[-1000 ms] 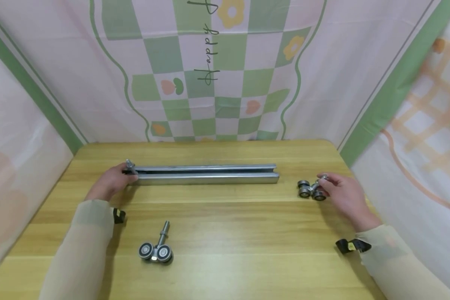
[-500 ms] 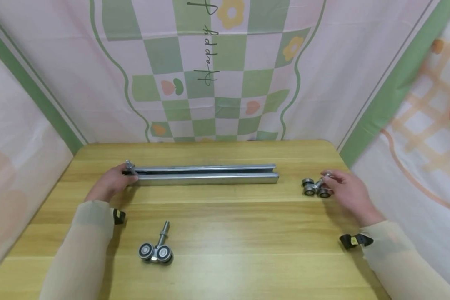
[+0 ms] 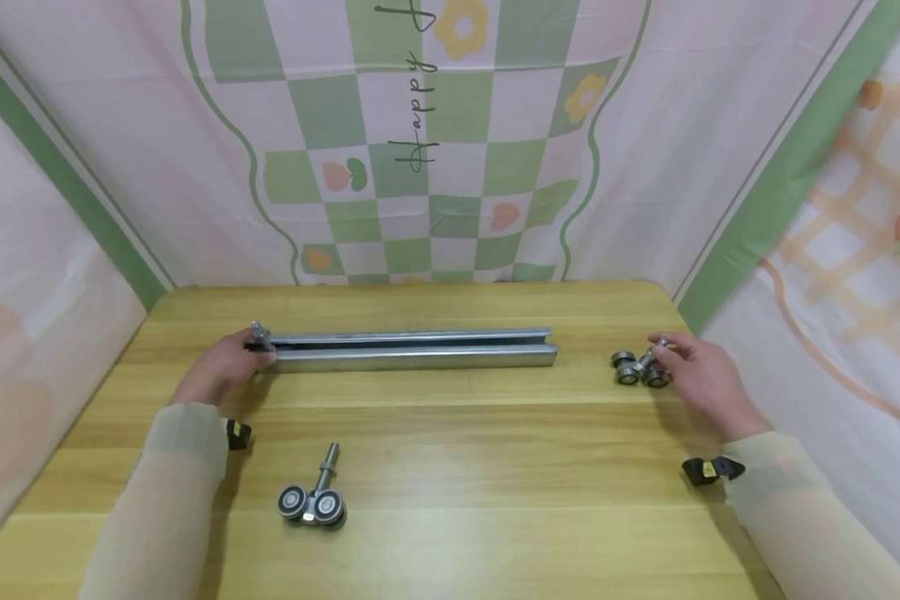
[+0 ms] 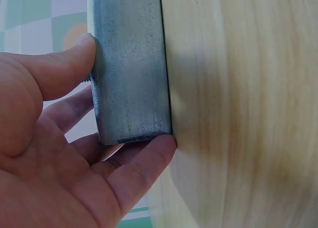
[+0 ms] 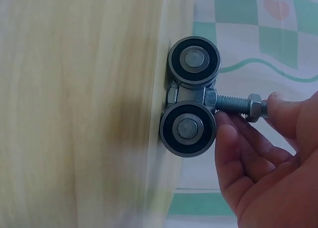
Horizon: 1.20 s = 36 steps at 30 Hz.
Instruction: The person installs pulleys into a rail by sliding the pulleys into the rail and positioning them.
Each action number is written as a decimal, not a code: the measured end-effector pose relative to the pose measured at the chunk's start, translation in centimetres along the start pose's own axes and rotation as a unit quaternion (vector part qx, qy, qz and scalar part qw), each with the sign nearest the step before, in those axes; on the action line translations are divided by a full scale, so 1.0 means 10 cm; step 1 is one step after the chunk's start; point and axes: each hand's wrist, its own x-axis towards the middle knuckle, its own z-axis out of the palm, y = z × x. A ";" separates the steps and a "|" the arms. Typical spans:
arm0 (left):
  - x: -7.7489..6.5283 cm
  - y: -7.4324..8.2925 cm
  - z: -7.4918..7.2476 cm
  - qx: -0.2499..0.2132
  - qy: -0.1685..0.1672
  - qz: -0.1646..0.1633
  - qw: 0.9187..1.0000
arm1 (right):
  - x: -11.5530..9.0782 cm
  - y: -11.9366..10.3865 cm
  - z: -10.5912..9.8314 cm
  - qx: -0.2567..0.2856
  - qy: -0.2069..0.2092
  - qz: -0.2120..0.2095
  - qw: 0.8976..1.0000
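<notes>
A steel C-shaped track lies across the table, its open slot facing up. At its left end my left hand grips the track, thumb on the upper edge and fingers round the end, as the left wrist view shows. A bolt with a nut sticks up at that end; what it is fixed to is hidden. Off the track's right end, my right hand pinches the threaded bolt of a roller trolley. Its wheels are down at the table, apart from the track.
Another roller trolley lies near the front left, bolt pointing up and away. The wooden table is bordered by patterned cloth at the back and both sides.
My right hand has shifted right and slightly back with the roller trolley, farther from the track's right end. My left hand and the track have stayed almost still.
</notes>
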 end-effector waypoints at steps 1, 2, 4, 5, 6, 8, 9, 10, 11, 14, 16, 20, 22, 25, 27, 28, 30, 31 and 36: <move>0.00 0.00 0.00 0.000 0.000 -0.001 1.000 | 0.00 0.00 0.00 0.000 0.000 0.001 1.000; -0.01 0.00 0.00 0.001 0.000 -0.001 1.000 | 0.01 0.01 0.00 0.002 0.000 0.003 1.000; -0.01 -0.01 0.00 0.002 -0.002 -0.001 1.000 | 0.01 0.02 0.00 0.004 0.000 0.005 1.000; -0.01 -0.01 0.00 0.002 -0.002 -0.001 1.000 | 0.02 0.02 0.00 0.006 0.000 0.008 1.000; -0.02 -0.01 0.00 0.003 -0.002 -0.001 1.000 | 0.02 0.03 0.00 0.010 0.000 0.009 1.000; -0.02 -0.01 0.00 0.003 -0.003 -0.001 1.000 | 0.03 0.05 0.01 0.017 0.000 0.014 1.000; -0.02 -0.01 0.00 0.003 -0.003 0.000 1.000 | 0.04 0.06 0.01 0.018 -0.001 0.015 1.000; -0.02 -0.01 0.00 0.003 -0.003 0.000 1.000 | 0.04 0.06 0.01 0.022 -0.002 0.018 1.000; -0.02 0.00 0.00 0.000 -0.003 -0.001 1.000 | 0.05 0.07 0.01 0.025 -0.004 0.021 0.999; -0.02 0.00 0.00 0.000 -0.002 -0.002 1.000 | 0.07 0.10 0.00 0.023 -0.006 0.022 0.999; -0.01 -0.01 0.01 0.002 -0.001 -0.003 1.000 | 0.09 0.11 0.00 0.018 -0.005 0.019 1.000; 0.01 -0.02 0.00 0.009 -0.001 -0.003 1.000 | 0.12 0.12 -0.01 0.004 0.000 0.013 1.000; 0.01 -0.02 0.00 0.011 -0.001 -0.003 1.000 | 0.14 0.13 -0.01 0.001 0.002 0.013 1.000; 0.01 -0.01 -0.01 0.017 -0.002 -0.005 1.000 | 0.15 0.13 -0.02 0.003 0.003 0.014 1.000; 0.01 0.00 -0.01 0.026 -0.001 -0.007 1.000 | 0.15 0.12 -0.02 0.005 0.002 0.015 1.000; 0.01 0.00 -0.02 0.030 -0.002 -0.008 1.000 | 0.16 0.12 -0.02 0.007 0.001 0.015 1.000; 0.02 0.00 -0.02 0.033 -0.001 -0.010 0.999 | 0.16 0.12 -0.03 0.009 0.001 0.019 1.000; 0.03 0.00 -0.02 0.032 -0.001 -0.011 0.999 | 0.17 0.12 -0.04 0.010 0.002 0.023 1.000; 0.04 0.02 -0.03 0.034 0.001 -0.010 0.999 | 0.17 0.09 -0.06 0.005 0.018 0.034 0.999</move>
